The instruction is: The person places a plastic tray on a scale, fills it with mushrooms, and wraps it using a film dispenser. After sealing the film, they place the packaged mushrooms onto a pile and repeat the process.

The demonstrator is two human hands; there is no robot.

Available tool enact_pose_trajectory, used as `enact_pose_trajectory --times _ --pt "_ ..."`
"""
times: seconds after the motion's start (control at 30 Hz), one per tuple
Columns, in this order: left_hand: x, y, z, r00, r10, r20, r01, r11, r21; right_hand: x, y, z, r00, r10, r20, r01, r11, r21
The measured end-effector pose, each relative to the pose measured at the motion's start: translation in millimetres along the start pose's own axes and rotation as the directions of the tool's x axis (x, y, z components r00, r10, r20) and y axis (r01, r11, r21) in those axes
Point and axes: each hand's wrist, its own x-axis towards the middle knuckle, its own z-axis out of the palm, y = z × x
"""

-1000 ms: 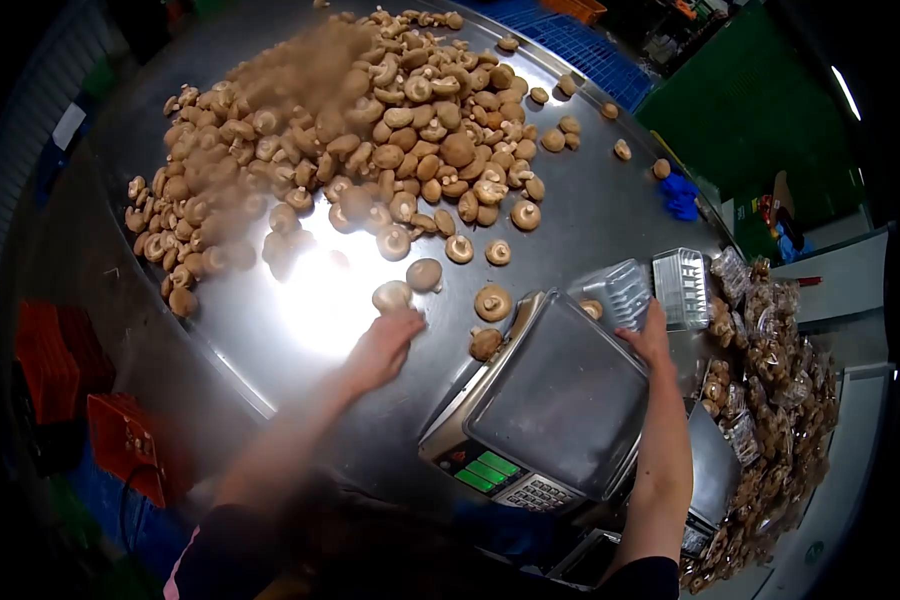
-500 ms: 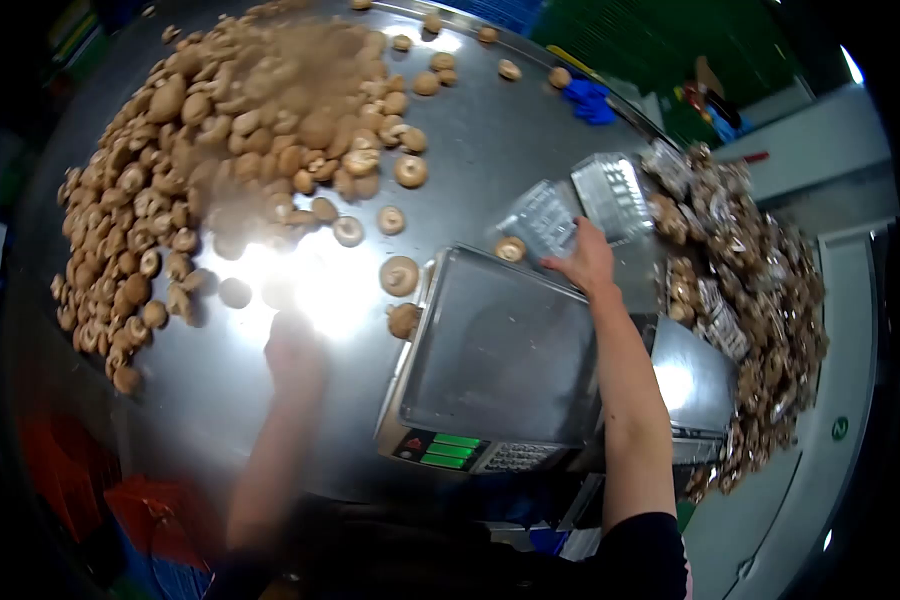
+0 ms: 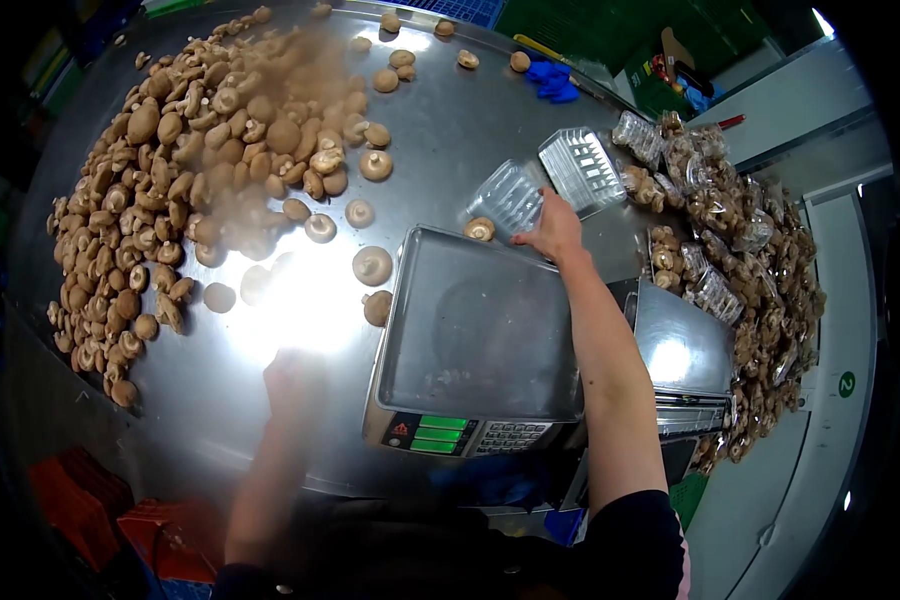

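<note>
Just beyond the scale (image 3: 480, 325), clamping a clear tray (image 3: 506, 196) by its right side in the grip of the right hand (image 3: 553, 228), close beside a second tray (image 3: 580, 172) and a loose mushroom (image 3: 479, 229). Over the surface (image 3: 455, 120), holding out a blurred left hand (image 3: 296, 378); cannot tell its grip, apart or together. Farther out, can see heaped mushrooms (image 3: 160, 190).

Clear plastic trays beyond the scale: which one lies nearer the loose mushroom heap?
The left tray in the picture, with the right hand at its edge; the other tray lies nearer the wrapped mushroom packs.
</note>
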Motion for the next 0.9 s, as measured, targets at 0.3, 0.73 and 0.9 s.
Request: enact_pose_trajectory --times 0.3,0.73,0.9 --pt "1.9 41.4 -7.9 0.970 -0.200 0.140 0.124 0.899 0.419 -4.4 32.8 2.2 0.943 -0.323 -0.079 0.323 0.946 -0.013" --pt "6.3 83.4 -86.1 0.919 -0.345 0.190 0.387 0.882 -0.268 -94.6 -259.4 -26.2 0.510 -0.755 0.412 0.337 0.616 0.712" --pt "-24.4 4.2 -124.9 0.946 -0.289 -0.144 0.275 0.955 -0.114 -123.7 -276.6 67.1 0.706 -0.522 0.478 0.101 0.743 0.662"
